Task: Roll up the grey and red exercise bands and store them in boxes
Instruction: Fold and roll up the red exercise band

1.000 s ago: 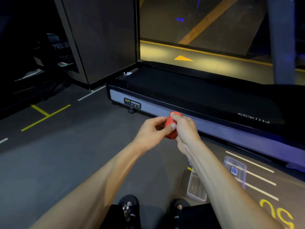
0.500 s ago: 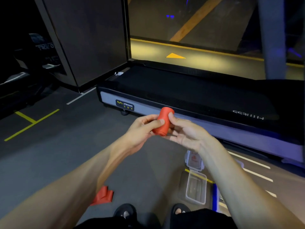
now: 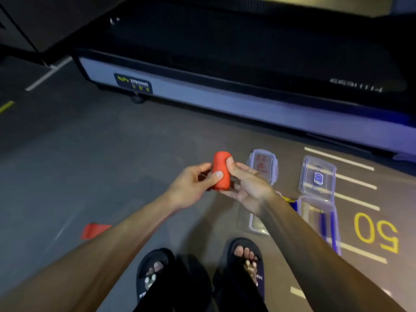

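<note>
Both hands are meeting at frame centre, holding the rolled red band (image 3: 221,170) upright between them. The left hand (image 3: 191,185) is gripping it from 9 o'clock, thumb pressing across the front of the roll, fingers curling behind. The right hand (image 3: 246,184) is cupping it from 3 o'clock, palm turned up, thumb lying against the top of the roll's right side. The roll is sitting clear of the floor (image 3: 94,154), above and ahead of the person's feet in black slides (image 3: 155,273).

At 3 o'clock of the hands, two clear plastic boxes are lying on the floor. The nearer box (image 3: 255,224), partly hidden by the right forearm, is lying open with its lid (image 3: 263,167) set at its 12 o'clock, a red label showing on the lid. The farther box (image 3: 319,219) is also lying open, its blue-labelled lid (image 3: 317,176) at its 12 o'clock.

At 8 o'clock of the hands, a loose red piece (image 3: 94,230) is lying flat on the floor, partly behind the left forearm. A treadmill (image 3: 225,97) is running across the frame at 12 o'clock. Painted lines and a yellow "50" (image 3: 376,233) are marking the floor at 4 o'clock.
</note>
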